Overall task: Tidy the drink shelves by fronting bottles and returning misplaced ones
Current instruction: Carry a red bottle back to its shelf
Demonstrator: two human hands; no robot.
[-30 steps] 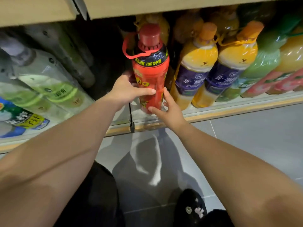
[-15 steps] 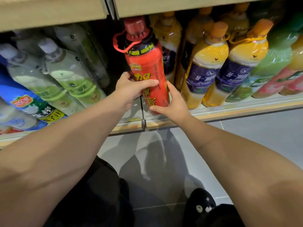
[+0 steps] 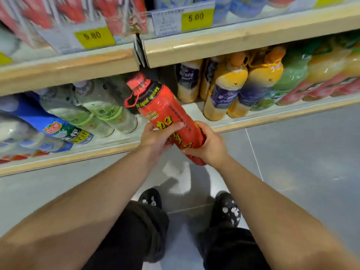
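A large red bottle (image 3: 165, 112) with a red cap and carry loop is tilted, its cap pointing up and left toward the bottom shelf (image 3: 263, 119). Its base is out past the shelf's front edge, over the floor. My left hand (image 3: 157, 139) grips its lower body from the left, thumb across the label. My right hand (image 3: 208, 145) holds it near the base from the right. To the right on the shelf stand yellow bottles with purple labels (image 3: 224, 92).
Clear green-label bottles (image 3: 109, 110) and blue-label bottles (image 3: 58, 127) fill the shelf to the left. Green and pink bottles (image 3: 292, 80) stand at far right. An upper shelf carries price tags (image 3: 194, 17). Grey tiled floor (image 3: 302, 162) and my black shoes lie below.
Both hands have pulled the red bottle out of its shelf slot and tilted it toward me. The view has drawn back, so the upper shelf and my feet now show.
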